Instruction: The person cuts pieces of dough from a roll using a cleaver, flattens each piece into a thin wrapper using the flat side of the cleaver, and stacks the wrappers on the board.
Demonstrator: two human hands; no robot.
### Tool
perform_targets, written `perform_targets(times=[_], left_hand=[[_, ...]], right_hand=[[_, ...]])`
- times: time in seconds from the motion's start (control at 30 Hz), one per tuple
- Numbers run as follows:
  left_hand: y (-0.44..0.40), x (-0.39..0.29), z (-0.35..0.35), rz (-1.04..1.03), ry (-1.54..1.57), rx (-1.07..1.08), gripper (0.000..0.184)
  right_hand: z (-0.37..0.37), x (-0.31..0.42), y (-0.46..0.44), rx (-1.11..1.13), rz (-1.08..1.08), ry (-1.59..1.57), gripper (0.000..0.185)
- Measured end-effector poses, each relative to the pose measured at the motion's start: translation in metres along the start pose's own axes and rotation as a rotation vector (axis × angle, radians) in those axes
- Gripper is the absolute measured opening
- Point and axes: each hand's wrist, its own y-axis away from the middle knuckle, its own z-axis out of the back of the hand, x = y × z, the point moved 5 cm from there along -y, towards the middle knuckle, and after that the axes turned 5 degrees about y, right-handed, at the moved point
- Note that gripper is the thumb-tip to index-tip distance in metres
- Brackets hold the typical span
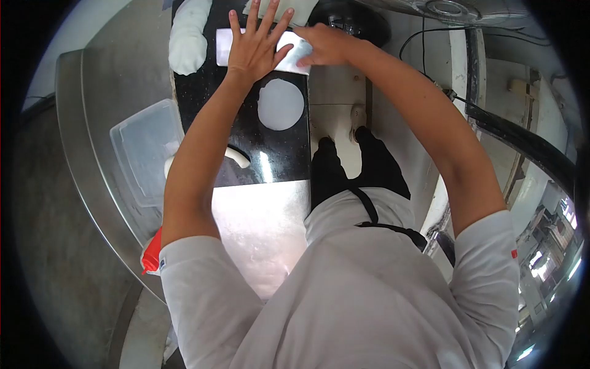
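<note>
A wide, shiny, rectangular blade, like a cleaver [222, 49], lies flat over the black worktop [286, 154]. My left hand [252, 52] rests flat on top of it with fingers spread. At the blade's right end, my right hand [332, 44] grips it, with the thumb along the near edge; any handle is hidden inside the hand. Whatever is under the blade cannot be seen. A thin, round white dough sheet [281, 104] lies on the worktop, nearer to me than the blade. Partly behind my left forearm is a thin white dough roll [238, 158].
A thick white dough log [189, 40] lies at the far left. A clear plastic container [144, 154] and a red squeeze bottle [152, 253] are left of my arm. A pale cloth [301, 11] and a round black object [362, 21] sit beyond my hands. Bare metal [261, 227] covers the near surface.
</note>
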Motion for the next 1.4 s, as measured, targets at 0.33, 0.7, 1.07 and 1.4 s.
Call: perform_targets(times=[0.33, 0.7, 1.07, 1.4], left_hand=[[0.074, -0.042, 0.057, -0.358, 0.704, 0.430, 0.077], [0.048, -0.033, 0.083, -0.185, 0.789, 0.842, 0.020], [0.098, 0.028, 0.096, 0.232, 1.063, 0.583, 0.018], [0.117, 0.054, 0.099, 0.614, 1.469, 0.364, 0.031]], right_hand=[[-0.053, 0.013, 0.059, -0.063, -0.007, -0.307, 0.053], [-0.116, 0.050, 0.186, 0.045, -0.221, -0.439, 0.049], [-0.058, 0.040, 0.268, 0.214, -0.267, -0.262, 0.047], [-0.035, 0.033, 0.199, -0.117, -0.346, -0.428, 0.041]])
